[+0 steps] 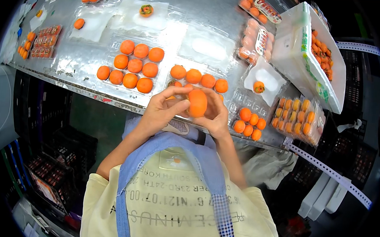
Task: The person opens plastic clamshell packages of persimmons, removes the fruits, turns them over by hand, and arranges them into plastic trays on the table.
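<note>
Both of my hands hold one orange persimmon (197,103) near the table's front edge. My left hand (162,106) has its fingers and thumb closed on the fruit's left side. My right hand (217,113) curls round its right side. Just behind the hands lies a clear tray with a row of persimmons (193,76), its near part hidden by my hands. To the left, a tray holds several persimmons (135,66) in rows. A clear tray with several smaller orange fruits (245,114) lies right of my right hand.
A white foam box (288,42) with small orange fruits stands at the back right. Packed fruit trays (299,117) lie near the right edge. White sheets (209,46) and single fruits lie farther back on the metal table (81,55). Black crates (51,175) stand below left.
</note>
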The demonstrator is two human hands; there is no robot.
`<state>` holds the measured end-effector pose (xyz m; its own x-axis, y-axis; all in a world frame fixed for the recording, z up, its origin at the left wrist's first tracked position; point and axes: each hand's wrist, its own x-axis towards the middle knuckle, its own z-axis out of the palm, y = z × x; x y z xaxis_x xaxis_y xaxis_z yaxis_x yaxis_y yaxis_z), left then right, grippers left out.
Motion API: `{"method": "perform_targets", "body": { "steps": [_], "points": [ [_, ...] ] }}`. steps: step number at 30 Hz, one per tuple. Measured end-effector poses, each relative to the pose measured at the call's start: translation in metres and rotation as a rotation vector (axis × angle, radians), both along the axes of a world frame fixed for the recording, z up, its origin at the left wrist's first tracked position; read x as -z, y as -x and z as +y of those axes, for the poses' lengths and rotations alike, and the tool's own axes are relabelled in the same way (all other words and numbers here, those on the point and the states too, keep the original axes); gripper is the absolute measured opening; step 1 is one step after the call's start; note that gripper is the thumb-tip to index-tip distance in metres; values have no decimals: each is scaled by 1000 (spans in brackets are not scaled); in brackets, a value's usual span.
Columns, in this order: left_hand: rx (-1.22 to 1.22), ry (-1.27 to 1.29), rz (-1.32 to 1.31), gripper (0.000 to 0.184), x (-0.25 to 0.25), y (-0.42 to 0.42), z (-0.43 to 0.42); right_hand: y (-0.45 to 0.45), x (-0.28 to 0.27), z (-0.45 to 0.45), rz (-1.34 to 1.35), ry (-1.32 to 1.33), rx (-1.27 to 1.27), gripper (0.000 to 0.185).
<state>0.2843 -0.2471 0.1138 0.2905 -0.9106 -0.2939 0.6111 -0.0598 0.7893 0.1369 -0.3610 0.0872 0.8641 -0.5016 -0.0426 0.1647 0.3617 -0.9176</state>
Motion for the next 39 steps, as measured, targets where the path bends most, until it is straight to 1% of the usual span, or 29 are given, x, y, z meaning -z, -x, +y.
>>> {"method": "perform_targets", "body": {
  "steps": [8,10,11,13,14,16,17,19,23,26,28,31,32,34,35,37,39],
  "points": [
    [-14,15,7,39,5,1,0,1,-1,0,59,67,14,73],
    [-22,18,31,41,6,4,-2,0,-1,1,111,280,81,73],
    [-43,54,-20,43,5,6,-2,-2,-2,1,137,387,114,73],
    [-83,125,-124,48,2,9,-2,-6,-14,-5,167,878,155,74],
    [-64,140,-149,48,4,8,-2,-7,-21,-7,182,1123,175,75],
    [-24,170,-198,49,11,5,-2,-5,-26,-1,214,821,172,77],
    [-25,152,-18,48,13,4,-1,-5,-28,1,228,670,170,79],
    [-26,112,342,46,15,2,2,-7,-34,-6,201,698,164,80],
    [52,143,396,44,19,0,4,-10,-34,-11,197,815,79,80],
    [85,126,410,44,19,1,3,-11,-34,-11,222,933,52,78],
    [94,115,425,45,22,1,2,-13,-33,-11,201,943,73,75],
    [78,-12,364,44,14,1,0,-14,-30,-6,195,898,133,70],
    [57,-8,212,44,13,2,-1,-13,-29,-4,198,873,157,68],
    [13,1,-91,43,12,5,-3,-13,-34,-3,258,985,165,66],
    [25,23,-145,43,9,7,-3,-13,-36,-3,288,1041,169,65],
    [52,67,-254,42,1,8,-3,-15,-33,-1,260,1099,181,64],
    [46,48,-243,43,4,9,-3,-17,-33,-1,243,1108,186,64]
  ]
}}
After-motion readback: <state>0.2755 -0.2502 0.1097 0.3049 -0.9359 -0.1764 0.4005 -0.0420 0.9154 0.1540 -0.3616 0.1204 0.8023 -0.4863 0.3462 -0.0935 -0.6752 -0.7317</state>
